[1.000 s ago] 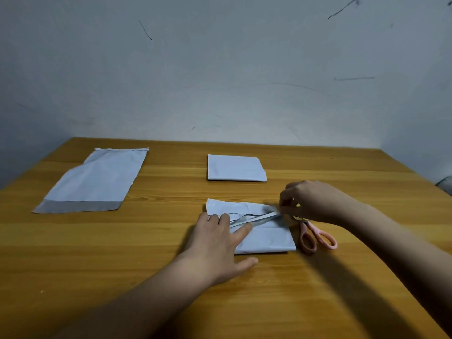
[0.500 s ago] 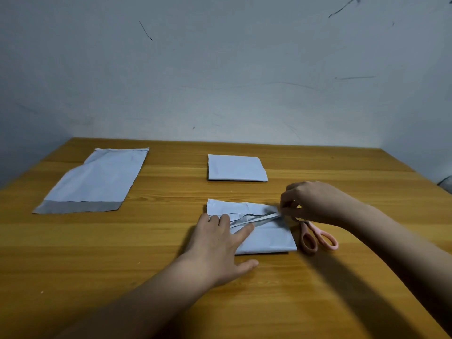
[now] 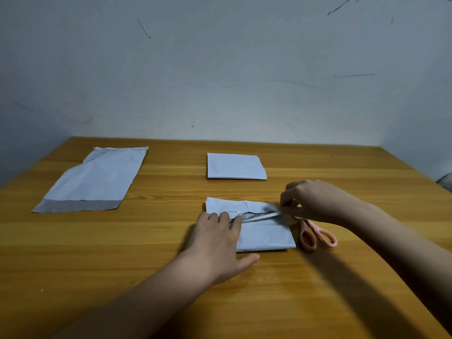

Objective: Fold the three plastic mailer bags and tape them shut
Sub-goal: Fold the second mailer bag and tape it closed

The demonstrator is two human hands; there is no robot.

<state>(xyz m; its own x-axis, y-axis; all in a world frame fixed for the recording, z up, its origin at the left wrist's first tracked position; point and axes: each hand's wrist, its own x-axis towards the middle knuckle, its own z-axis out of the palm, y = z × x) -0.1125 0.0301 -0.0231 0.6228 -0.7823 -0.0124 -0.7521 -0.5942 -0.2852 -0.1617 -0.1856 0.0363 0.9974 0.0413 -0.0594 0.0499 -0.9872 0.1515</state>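
A folded pale-blue plastic mailer bag (image 3: 264,231) lies mid-worktop between both hands; the left hand (image 3: 217,241) presses flat on its near-left part; the right hand (image 3: 308,201) pinches a shiny tape strip (image 3: 259,215) running left-right across the fold, nearer its right end.

The right hand (image 3: 315,201) covers the scissors' (image 3: 318,237) blades, so only the pink handles show. The left hand (image 3: 217,243) hides the folded bag's (image 3: 265,234) left part. The table's (image 3: 244,302) near edge is cut off.
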